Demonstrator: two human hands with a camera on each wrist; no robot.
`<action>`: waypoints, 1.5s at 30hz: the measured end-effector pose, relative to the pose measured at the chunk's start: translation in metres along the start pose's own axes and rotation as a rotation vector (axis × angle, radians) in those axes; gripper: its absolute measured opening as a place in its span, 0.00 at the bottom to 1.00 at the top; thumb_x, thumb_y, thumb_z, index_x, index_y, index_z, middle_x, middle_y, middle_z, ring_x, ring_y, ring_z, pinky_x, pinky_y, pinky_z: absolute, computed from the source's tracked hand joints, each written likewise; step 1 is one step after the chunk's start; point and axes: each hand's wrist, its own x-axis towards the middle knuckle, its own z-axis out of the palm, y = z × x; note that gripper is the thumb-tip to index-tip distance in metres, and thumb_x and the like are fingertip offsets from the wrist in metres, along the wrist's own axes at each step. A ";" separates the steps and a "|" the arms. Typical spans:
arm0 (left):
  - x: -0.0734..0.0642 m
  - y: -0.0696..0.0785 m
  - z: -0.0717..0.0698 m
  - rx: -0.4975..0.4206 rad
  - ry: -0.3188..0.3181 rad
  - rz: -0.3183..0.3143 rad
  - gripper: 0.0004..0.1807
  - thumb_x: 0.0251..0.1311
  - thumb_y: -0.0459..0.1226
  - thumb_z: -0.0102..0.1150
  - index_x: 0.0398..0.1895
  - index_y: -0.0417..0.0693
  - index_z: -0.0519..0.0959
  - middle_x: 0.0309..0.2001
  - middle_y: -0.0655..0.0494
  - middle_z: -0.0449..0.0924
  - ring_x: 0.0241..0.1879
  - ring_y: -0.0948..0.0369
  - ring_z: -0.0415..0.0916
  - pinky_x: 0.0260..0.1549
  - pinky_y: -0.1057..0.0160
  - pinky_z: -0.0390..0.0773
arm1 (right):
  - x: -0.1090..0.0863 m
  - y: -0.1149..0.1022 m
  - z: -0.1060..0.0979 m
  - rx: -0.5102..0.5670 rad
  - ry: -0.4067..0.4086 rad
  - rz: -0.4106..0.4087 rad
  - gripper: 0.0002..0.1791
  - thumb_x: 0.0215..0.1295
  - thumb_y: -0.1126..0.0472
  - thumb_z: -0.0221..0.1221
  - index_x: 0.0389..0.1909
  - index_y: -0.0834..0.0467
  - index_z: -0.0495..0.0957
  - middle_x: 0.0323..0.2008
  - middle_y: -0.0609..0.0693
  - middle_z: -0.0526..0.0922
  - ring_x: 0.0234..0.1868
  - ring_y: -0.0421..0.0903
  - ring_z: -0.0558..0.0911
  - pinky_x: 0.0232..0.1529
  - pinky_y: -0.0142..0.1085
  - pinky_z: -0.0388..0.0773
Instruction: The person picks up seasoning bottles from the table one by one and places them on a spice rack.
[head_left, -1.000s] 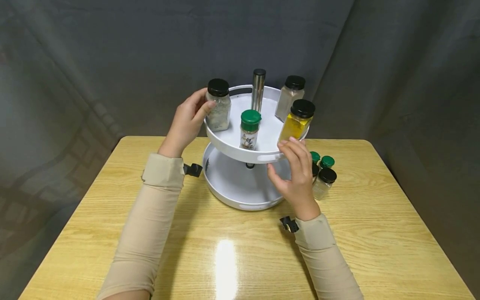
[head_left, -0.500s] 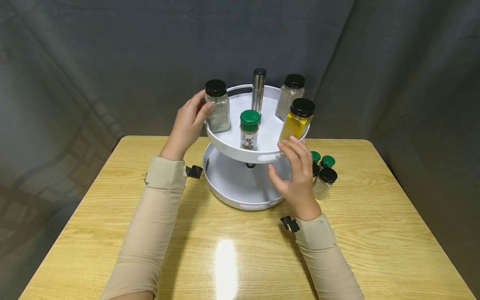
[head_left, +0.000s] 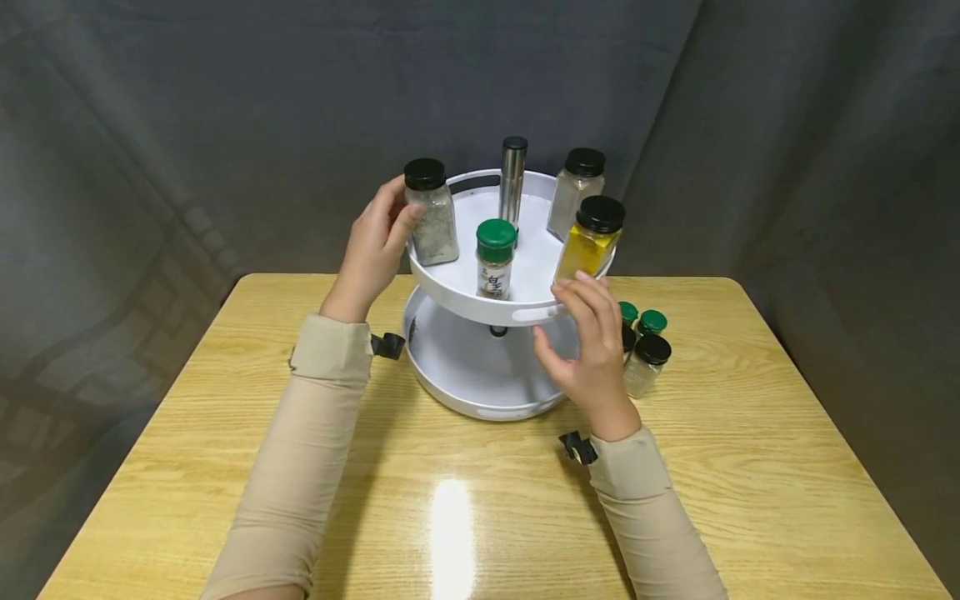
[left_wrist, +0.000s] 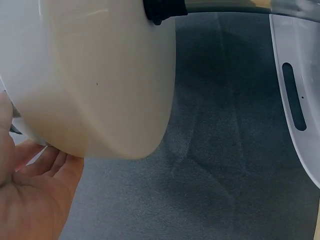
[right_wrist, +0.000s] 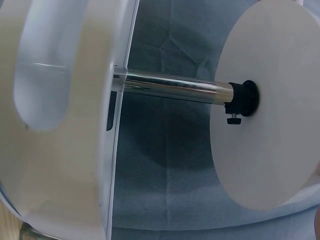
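In the head view, my left hand (head_left: 377, 242) holds a clear jar with a black lid (head_left: 433, 221) at the left of the upper white tray (head_left: 480, 310). The jar leans left. In the left wrist view, fingers of my left hand (left_wrist: 37, 187) lie beside the tray's rim; the jar is hidden there. At the tray's front right, my right hand (head_left: 596, 358) grips the rim, fingers above and thumb lower, close to a yellow jar with a black lid (head_left: 588, 246). A green-capped spice shaker (head_left: 495, 262) stands between the hands.
Another black-lidded jar (head_left: 576, 196) stands at the upper tray's back right. A metal post (head_left: 512, 179) rises through the tray. Below sits the lower tray (head_left: 480, 375). Several green- and black-capped containers (head_left: 643, 367) stand on the wooden table (head_left: 712, 417) at right.
The jar in my left hand has shifted slightly left, its top tilting left from upright. My right hand has stayed at the tray rim.
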 end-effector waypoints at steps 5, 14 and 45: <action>0.000 0.001 0.001 0.001 0.007 0.005 0.26 0.77 0.40 0.50 0.73 0.40 0.65 0.63 0.42 0.74 0.58 0.52 0.74 0.61 0.51 0.76 | 0.001 0.000 0.000 -0.004 -0.002 0.000 0.22 0.59 0.62 0.64 0.55 0.65 0.77 0.53 0.63 0.78 0.64 0.62 0.73 0.72 0.60 0.61; 0.000 -0.002 0.004 0.004 0.022 0.017 0.27 0.77 0.41 0.49 0.74 0.39 0.64 0.64 0.41 0.73 0.61 0.51 0.74 0.62 0.51 0.75 | -0.001 0.001 0.001 -0.008 -0.001 0.003 0.23 0.57 0.63 0.64 0.55 0.66 0.77 0.53 0.63 0.78 0.64 0.62 0.73 0.72 0.61 0.61; -0.049 -0.018 0.003 0.069 0.054 0.208 0.27 0.78 0.38 0.51 0.75 0.40 0.63 0.73 0.43 0.63 0.72 0.52 0.62 0.69 0.52 0.69 | -0.001 0.001 0.003 -0.007 0.020 0.011 0.24 0.56 0.64 0.64 0.54 0.66 0.77 0.52 0.63 0.78 0.63 0.61 0.73 0.72 0.59 0.62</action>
